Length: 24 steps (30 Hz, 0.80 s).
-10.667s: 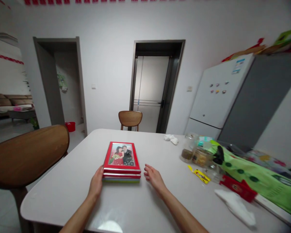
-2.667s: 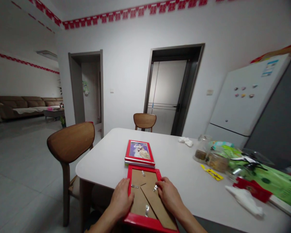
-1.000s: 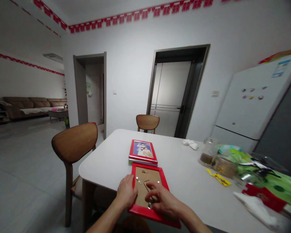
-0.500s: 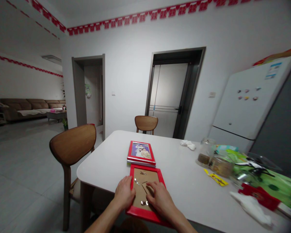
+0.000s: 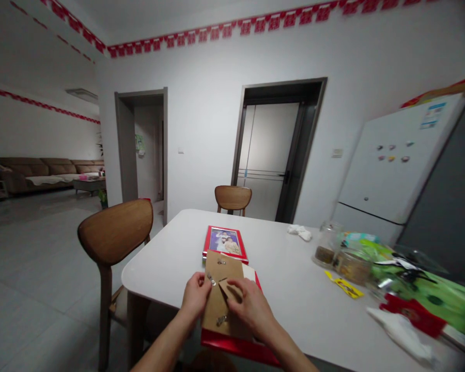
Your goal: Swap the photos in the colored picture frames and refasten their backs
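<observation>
A brown backing board [image 5: 213, 320] with metal clips is raised out of a red frame [image 5: 236, 349] at the table's near edge. My left hand [image 5: 196, 295] pinches the board's left edge. On its other side, my right hand [image 5: 251, 305] has its fingers closed on the cut flap in the board's middle. White shows inside the frame at the board's upper right. Just beyond lies a red photo frame [image 5: 225, 242] with a picture of people, face up, and the board's top overlaps its near edge.
On the white table [image 5: 294, 289], glass jars [image 5: 324, 248], a yellow packet [image 5: 344, 285], crumpled tissue [image 5: 299, 232], a red item [image 5: 413, 314] and green packaging [image 5: 445, 299] lie to the right. Wooden chairs [image 5: 118, 230] stand left and behind.
The backing board has come up out of the red frame and shifted left and away from me. Both hands moved with it; my left hand went from the frame's edge to the board.
</observation>
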### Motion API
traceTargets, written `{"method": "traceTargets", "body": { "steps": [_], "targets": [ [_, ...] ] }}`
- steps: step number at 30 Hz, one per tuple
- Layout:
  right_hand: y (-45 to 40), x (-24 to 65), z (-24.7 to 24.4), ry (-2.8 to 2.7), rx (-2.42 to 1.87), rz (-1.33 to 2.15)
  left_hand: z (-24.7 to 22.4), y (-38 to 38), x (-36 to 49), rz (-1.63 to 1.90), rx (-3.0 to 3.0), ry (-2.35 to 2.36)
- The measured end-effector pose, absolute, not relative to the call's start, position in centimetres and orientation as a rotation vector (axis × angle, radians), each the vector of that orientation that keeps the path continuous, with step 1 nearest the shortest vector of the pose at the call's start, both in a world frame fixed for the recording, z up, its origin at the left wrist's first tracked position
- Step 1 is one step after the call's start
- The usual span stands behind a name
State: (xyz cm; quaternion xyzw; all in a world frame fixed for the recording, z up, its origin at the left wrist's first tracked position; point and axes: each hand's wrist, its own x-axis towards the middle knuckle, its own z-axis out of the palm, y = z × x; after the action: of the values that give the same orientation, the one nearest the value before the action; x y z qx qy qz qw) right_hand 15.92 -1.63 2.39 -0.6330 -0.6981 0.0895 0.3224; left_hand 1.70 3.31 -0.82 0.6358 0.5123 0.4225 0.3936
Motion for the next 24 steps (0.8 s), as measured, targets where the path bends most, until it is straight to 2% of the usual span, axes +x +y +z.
{"method": "traceTargets", "body": {
  "steps": [4,10,16,20,24],
  "targets": [
    [-2.0,16.7,2.4,-1.805,-1.612,0.271,-0.8,4.1,-0.9,1.122,1.442,1.276],
    [-2.2,20.3,-0.9,-1.871,-1.903,0.155,-1.3,6.0,-7.5,1.114,1.329,1.376],
    [-2.6,19.5,-2.1,-2.079,-1.834,0.177,-1.5,8.3,-11.5,1.060,1.388,1.577],
    [-2.5,19.6,-1.7,-2.028,-1.808,0.169,-0.2,8.7,-12.0,1.085,1.531,1.710],
    [-2.2,20.5,-1.8,-1.814,-1.960,0.011,0.7,5.7,-8.2,1.057,1.803,1.589]
  ]
}}
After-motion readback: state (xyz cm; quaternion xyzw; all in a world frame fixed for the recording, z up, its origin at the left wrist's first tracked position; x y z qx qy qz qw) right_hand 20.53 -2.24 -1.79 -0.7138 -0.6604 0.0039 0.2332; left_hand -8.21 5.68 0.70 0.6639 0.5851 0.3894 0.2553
